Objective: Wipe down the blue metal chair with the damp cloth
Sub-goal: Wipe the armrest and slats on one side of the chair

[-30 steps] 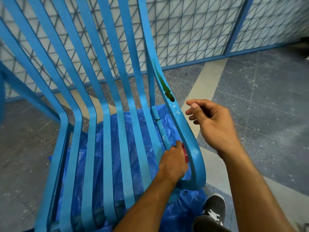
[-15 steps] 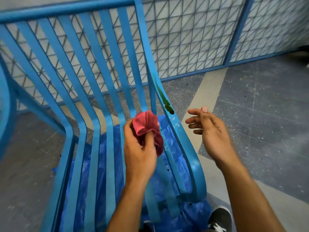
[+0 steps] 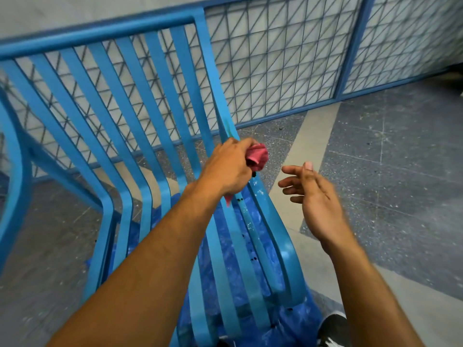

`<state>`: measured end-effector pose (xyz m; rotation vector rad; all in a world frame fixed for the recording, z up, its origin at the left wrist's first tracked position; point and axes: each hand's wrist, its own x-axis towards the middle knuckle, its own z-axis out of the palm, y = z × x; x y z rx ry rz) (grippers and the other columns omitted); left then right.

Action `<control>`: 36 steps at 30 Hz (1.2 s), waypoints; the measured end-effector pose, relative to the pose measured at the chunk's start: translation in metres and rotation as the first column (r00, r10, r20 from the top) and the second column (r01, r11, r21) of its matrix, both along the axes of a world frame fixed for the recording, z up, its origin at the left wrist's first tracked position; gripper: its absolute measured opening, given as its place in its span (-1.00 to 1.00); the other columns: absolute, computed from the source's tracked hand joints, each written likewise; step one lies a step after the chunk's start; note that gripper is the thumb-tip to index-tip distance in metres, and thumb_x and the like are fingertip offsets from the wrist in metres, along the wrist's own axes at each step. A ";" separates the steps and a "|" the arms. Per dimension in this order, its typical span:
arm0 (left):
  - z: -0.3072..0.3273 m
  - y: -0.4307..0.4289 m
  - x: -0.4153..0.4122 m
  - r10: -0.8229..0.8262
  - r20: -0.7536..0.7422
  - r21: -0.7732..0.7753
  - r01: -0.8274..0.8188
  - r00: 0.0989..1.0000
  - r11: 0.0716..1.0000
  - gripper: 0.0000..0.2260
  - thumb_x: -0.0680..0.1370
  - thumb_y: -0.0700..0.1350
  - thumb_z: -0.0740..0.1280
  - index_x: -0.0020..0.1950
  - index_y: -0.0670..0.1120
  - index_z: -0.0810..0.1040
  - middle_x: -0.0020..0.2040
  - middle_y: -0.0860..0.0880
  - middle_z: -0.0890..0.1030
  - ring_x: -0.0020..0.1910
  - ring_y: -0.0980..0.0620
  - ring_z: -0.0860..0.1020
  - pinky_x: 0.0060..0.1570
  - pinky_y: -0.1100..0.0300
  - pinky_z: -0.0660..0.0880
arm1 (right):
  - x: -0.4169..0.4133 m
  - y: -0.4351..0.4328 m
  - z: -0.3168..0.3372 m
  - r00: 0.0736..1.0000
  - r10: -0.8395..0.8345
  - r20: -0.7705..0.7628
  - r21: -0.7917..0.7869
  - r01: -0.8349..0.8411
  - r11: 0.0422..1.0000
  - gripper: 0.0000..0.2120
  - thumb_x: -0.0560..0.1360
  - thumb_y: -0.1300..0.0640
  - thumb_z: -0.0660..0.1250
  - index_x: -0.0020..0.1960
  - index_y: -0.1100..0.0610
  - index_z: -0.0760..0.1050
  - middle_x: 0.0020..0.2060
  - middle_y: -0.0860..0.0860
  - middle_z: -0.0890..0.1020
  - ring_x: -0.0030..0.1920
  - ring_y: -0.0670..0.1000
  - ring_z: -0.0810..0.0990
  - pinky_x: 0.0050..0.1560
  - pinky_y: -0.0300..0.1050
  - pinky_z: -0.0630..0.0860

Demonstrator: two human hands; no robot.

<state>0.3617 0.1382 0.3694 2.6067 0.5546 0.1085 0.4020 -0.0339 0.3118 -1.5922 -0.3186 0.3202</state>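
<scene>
The left hand (image 3: 226,169) is clamped on the bunched red cloth (image 3: 256,156), pressing it against the right-hand edge rail of the blue metal chair (image 3: 120,116), just below a greenish smear on that rail. The right hand (image 3: 314,200) hangs beside the chair, fingers apart, holding nothing. With the cloth wadded so tightly, I would guess only a small patch meets the metal, so the smear may spread along the rail instead of lifting. Dark specks dot the slats lower down and could be missed. Blue plastic sheeting (image 3: 250,236) lies under the seat; no container is in sight.
</scene>
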 end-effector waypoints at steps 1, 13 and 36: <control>0.000 -0.001 0.000 -0.009 -0.017 0.015 0.009 1.000 1.000 -0.57 0.60 -0.22 0.31 0.41 0.13 0.42 0.28 -0.04 0.49 0.28 -0.10 0.45 0.35 -0.13 0.41 | 0.000 0.000 -0.001 1.000 -0.002 -0.004 0.002 0.002 1.000 -0.53 0.67 -0.18 0.00 0.13 0.03 0.61 -0.07 0.08 0.70 -0.09 -0.04 0.62 -0.01 -0.14 0.48; -0.024 -0.016 -0.055 -0.167 0.146 -0.119 0.185 0.975 0.976 -0.54 0.57 -0.28 0.28 0.33 0.22 0.49 0.24 0.12 0.49 0.26 0.03 0.44 0.32 -0.06 0.41 | -0.001 0.001 -0.006 1.000 0.018 0.005 -0.043 -0.018 0.999 -0.45 0.60 -0.32 -0.03 0.09 -0.03 0.62 -0.13 0.00 0.70 -0.08 -0.05 0.65 0.09 -0.03 0.54; -0.033 0.001 -0.018 0.036 0.265 -0.172 0.011 0.964 0.985 -0.49 0.54 -0.32 0.29 0.30 0.26 0.50 0.28 0.05 0.51 0.28 -0.04 0.50 0.35 -0.07 0.45 | 0.002 -0.003 -0.005 0.999 0.044 -0.003 -0.056 -0.045 0.997 -0.43 0.67 -0.22 -0.07 0.15 0.05 0.64 -0.07 0.02 0.72 -0.10 -0.11 0.65 0.00 -0.18 0.49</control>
